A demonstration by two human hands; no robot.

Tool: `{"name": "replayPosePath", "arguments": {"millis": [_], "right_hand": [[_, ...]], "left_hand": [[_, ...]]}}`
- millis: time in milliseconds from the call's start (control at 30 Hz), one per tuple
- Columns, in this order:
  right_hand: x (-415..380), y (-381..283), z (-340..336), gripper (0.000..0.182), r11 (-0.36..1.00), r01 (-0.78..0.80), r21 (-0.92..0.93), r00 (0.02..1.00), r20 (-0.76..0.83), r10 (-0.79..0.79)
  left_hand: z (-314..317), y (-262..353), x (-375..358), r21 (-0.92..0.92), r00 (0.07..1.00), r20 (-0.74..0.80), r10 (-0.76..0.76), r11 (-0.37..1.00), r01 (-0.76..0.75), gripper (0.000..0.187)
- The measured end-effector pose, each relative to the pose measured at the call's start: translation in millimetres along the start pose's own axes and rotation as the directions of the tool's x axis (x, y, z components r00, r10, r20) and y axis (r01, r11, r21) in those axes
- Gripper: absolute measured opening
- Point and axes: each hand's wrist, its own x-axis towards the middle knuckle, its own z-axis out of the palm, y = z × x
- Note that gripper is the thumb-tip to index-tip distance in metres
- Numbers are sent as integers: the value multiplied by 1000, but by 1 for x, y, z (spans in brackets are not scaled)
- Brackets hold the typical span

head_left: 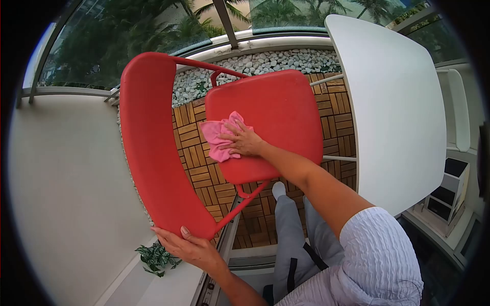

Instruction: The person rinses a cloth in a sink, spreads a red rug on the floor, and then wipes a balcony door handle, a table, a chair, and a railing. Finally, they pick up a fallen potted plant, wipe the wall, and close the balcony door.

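A red folding chair [270, 107] stands in front of me, its curved backrest [148, 132] to the left of its seat. My right hand [244, 142] presses a crumpled pink cloth [217, 140] onto the left part of the seat, fingers spread over it. Part of the cloth is hidden under the palm. My left hand [191, 247] grips the near lower end of the backrest, with the thumb on the front face and the fingers around the outer edge.
To the right stands a white table [398, 112], with a white chair [459, 109] behind it. Wooden deck tiles [196, 148] lie underneath, bordered by white pebbles [275, 61] along a glass railing. A leafy plant [157, 258] is beside my left hand. A low wall [66, 168] is at left.
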Motion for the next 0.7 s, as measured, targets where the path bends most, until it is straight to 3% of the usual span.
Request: {"name": "replayPosePath", "arguments": {"millis": [67, 100, 167, 200, 333, 400, 467, 533, 600, 667, 700], "right_hand": [[-3, 50, -15, 42, 932, -355, -70, 917, -222, 333], [-16, 72, -35, 42, 831, -532, -163, 831, -288, 476], [-67, 94, -54, 42, 626, -763, -161, 632, -390, 670], [-92, 96, -60, 42, 507, -851, -136, 512, -425, 746], [-160, 1, -36, 44, 417, -906, -72, 414, -355, 838], [-147, -64, -21, 43, 552, -833, 20, 538, -198, 819], [-108, -99, -7, 43, 741, -669, 58, 741, -19, 671], [-50, -86, 6, 41, 901, -397, 174, 910, -58, 411], [10, -40, 11, 40, 968, -188, 166, 969, -130, 211], [49, 14, 7, 40, 975, -214, 66, 946, -237, 223], [50, 41, 0, 41, 942, -336, 4, 912, -247, 326]], "left_hand": [[2, 2, -2, 17, 1000, -5, 19, 1000, -19, 53], [3, 2, -2, 22, 1000, -10, 12, 1000, -12, 51], [1, 3, 1, 19, 1000, -3, 16, 1000, -16, 50], [0, 5, 2, -36, 1000, -7, 4, 999, -4, 49], [-3, 8, 4, -63, 1000, 9, -7, 998, 7, 47], [-3, 6, 4, -61, 1000, 7, 10, 998, -9, 47], [-2, 0, 5, -55, 1000, -12, 29, 998, -30, 47], [0, -7, 1, 16, 997, -2, 82, 997, -82, 48], [1, -5, 0, 13, 998, -1, 70, 998, -70, 49], [1, -4, 0, 61, 997, 11, 78, 995, -79, 49], [2, -4, -1, 53, 995, 16, 94, 994, -95, 49]]}}
